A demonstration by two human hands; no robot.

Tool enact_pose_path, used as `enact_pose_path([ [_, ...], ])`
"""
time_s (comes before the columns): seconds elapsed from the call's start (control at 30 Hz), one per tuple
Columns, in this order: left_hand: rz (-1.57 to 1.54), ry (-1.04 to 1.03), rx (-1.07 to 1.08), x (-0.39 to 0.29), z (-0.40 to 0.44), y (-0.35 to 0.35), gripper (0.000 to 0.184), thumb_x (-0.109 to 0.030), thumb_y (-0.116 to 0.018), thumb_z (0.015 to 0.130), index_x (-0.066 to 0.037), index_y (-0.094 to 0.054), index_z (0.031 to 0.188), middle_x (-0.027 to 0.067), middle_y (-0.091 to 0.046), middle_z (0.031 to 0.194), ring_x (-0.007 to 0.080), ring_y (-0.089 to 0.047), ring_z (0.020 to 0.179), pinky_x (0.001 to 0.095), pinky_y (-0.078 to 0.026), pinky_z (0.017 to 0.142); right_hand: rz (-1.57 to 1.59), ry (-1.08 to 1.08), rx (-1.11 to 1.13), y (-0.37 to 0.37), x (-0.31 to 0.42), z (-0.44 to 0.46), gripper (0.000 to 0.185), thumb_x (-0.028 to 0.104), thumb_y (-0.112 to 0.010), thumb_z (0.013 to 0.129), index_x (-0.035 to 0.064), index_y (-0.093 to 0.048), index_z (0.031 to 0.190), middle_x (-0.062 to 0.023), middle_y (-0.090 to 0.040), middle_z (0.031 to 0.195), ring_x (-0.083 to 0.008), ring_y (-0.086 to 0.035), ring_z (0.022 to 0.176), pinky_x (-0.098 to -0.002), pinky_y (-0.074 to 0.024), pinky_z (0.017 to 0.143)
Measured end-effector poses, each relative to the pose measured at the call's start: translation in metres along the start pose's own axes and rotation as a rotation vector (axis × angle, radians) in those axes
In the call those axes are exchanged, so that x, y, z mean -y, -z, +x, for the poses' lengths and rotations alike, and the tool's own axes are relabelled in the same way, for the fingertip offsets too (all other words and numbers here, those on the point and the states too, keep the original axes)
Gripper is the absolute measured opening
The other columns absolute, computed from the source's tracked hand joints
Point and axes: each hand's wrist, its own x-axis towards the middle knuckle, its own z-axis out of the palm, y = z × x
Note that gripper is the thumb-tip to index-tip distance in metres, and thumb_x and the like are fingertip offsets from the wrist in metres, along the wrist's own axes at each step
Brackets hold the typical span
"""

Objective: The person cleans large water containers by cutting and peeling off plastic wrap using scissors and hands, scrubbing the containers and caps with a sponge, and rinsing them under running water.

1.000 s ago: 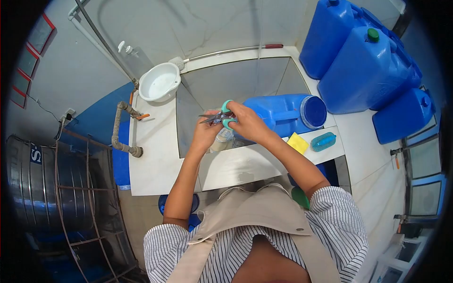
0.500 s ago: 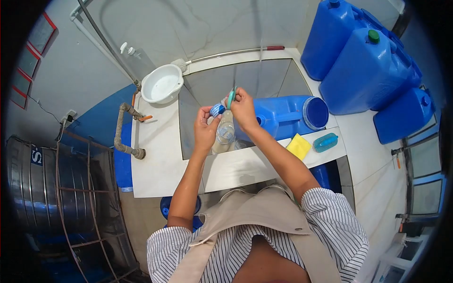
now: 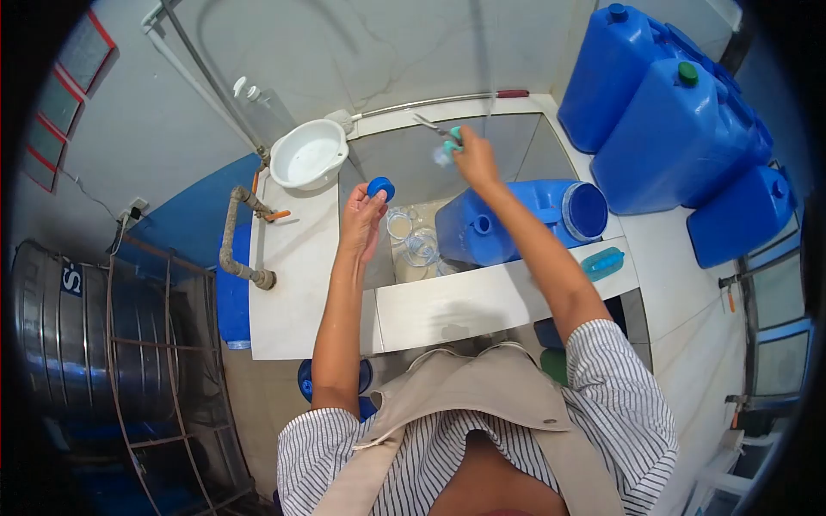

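Right now, the left hand (image 3: 363, 225) is closed in a pinch on a round blue cap (image 3: 381, 188), up over the left side of the sink (image 3: 551, 159). The right hand (image 3: 476, 163) is farther away and to the right, with its fingers curled round the green handles of some scissors (image 3: 445, 133). The scissor blades point to the far left. A small clear scrap (image 3: 441, 157) shows just beside the handles — it is too blurry to tell if the hand has hold of it.

Down in the sink, clear bottles (image 3: 421, 248) sit below and to the right of the cap. A big blue jug (image 3: 463, 242) lies on its side to their right, under the right arm. On the near edge of the counter (image 3: 297, 310), over to the right, is a blue-green scrubber (image 3: 602, 264). A white tub (image 3: 310, 156) sits at the far left — and tall blue jugs (image 3: 658, 142) stand at the far right.
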Motion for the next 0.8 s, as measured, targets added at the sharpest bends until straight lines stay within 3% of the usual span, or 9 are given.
enact_pose_path([
  [0.07, 0.104, 0.056, -0.074, 0.003, 0.002, 0.032, 0.027, -0.016, -0.067, 0.082, -0.008, -0.052, 0.103, 0.0027, -0.058, 0.089, 0.0087, -0.053, 0.079, 0.0241, -0.043, 0.071, -0.157, 0.003, 0.081, 0.021, -0.029, 0.014, 0.027, 0.016, -0.067, 0.075, 0.0007, -0.056, 0.094, -0.0220, -0.063, 0.083, -0.0419, -0.059, 0.083, -0.0463, -0.0464, 0.070],
  [0.27, 1.147, -0.257, -0.511, 0.058, 0.007, 0.218, 0.020, -0.019, -0.061, 0.082, -0.002, -0.063, 0.092, 0.0141, -0.062, 0.086, 0.0247, -0.060, 0.083, 0.0349, -0.047, 0.077, -0.392, -0.272, 0.116, 0.150, -0.065, -0.002, 0.043, 0.043, -0.059, 0.083, 0.0005, -0.059, 0.091, -0.0252, -0.063, 0.085, -0.0415, -0.060, 0.084, -0.0478, -0.0455, 0.072],
  [0.37, 1.360, -0.157, -0.544, 0.053, -0.007, 0.236, 0.023, -0.019, -0.057, 0.085, -0.004, -0.064, 0.101, 0.0176, -0.062, 0.096, 0.0318, -0.058, 0.090, 0.0405, -0.046, 0.081, -0.451, -0.259, 0.023, 0.203, -0.125, -0.042, 0.049, 0.048, -0.055, 0.086, -0.0010, -0.054, 0.095, -0.0236, -0.061, 0.079, -0.0387, -0.061, 0.078, -0.0409, -0.0458, 0.070],
  [0.43, 1.611, 0.019, -0.895, 0.028, -0.021, 0.166, 0.028, -0.018, -0.054, 0.086, -0.003, -0.060, 0.108, 0.0195, -0.059, 0.105, 0.0342, -0.055, 0.099, 0.0437, -0.043, 0.085, -0.360, -0.336, 0.027, 0.218, -0.148, -0.065, 0.048, 0.047, -0.055, 0.087, 0.0001, -0.053, 0.097, -0.0219, -0.061, 0.082, -0.0361, -0.061, 0.079, -0.0397, -0.0457, 0.072],
  [0.47, 1.614, 0.013, -0.878, 0.035, -0.014, 0.156, 0.028, -0.018, -0.054, 0.086, -0.003, -0.060, 0.108, 0.0195, -0.059, 0.105, 0.0342, -0.055, 0.099, 0.0437, -0.043, 0.085, -0.255, -0.398, 0.036, 0.223, -0.153, -0.076, 0.047, 0.046, -0.054, 0.087, 0.0011, -0.051, 0.100, -0.0202, -0.061, 0.084, -0.0335, -0.061, 0.080, -0.0384, -0.0456, 0.074],
  [0.53, 1.362, -0.499, -0.643, 0.050, 0.011, 0.133, 0.031, -0.016, -0.051, 0.087, -0.001, -0.057, 0.113, 0.0188, -0.057, 0.110, 0.0352, -0.051, 0.105, 0.0436, -0.040, 0.089, -0.246, -0.402, 0.017, 0.227, -0.129, -0.083, 0.049, 0.049, -0.054, 0.086, 0.0018, -0.052, 0.101, -0.0225, -0.062, 0.089, -0.0376, -0.060, 0.087, -0.0410, -0.0453, 0.076],
  [0.57, 1.256, -0.571, -0.446, 0.047, 0.014, 0.080, 0.029, -0.015, -0.048, 0.088, 0.001, -0.057, 0.111, 0.0173, -0.058, 0.110, 0.0342, -0.050, 0.106, 0.0417, -0.039, 0.092, -0.230, -0.398, 0.011, 0.222, -0.116, -0.084, 0.052, 0.052, -0.054, 0.085, 0.0026, -0.052, 0.103, -0.0248, -0.062, 0.095, -0.0418, -0.059, 0.094, -0.0436, -0.0449, 0.077],
  [0.67, 0.827, -0.522, 0.024, 0.050, 0.000, -0.064, 0.027, -0.016, -0.049, 0.089, -0.001, -0.057, 0.111, 0.0157, -0.056, 0.111, 0.0301, -0.052, 0.105, 0.0379, -0.038, 0.094, 0.103, -0.285, -0.011, 0.194, -0.094, -0.088, 0.047, 0.048, -0.055, 0.087, 0.0030, -0.052, 0.100, -0.0144, -0.060, 0.080, -0.0227, -0.057, 0.072, -0.0332, -0.0448, 0.067],
  [0.8, 0.754, -0.593, 0.311, 0.089, -0.009, -0.144, 0.030, -0.017, -0.050, 0.090, -0.002, -0.055, 0.115, 0.0178, -0.053, 0.117, 0.0325, -0.051, 0.107, 0.0399, -0.037, 0.096, 0.363, -0.257, -0.015, 0.144, -0.038, -0.113, 0.035, 0.035, -0.053, 0.092, 0.0035, -0.050, 0.106, -0.0118, -0.062, 0.097, -0.0193, -0.058, 0.093, -0.0307, -0.0439, 0.082],
])
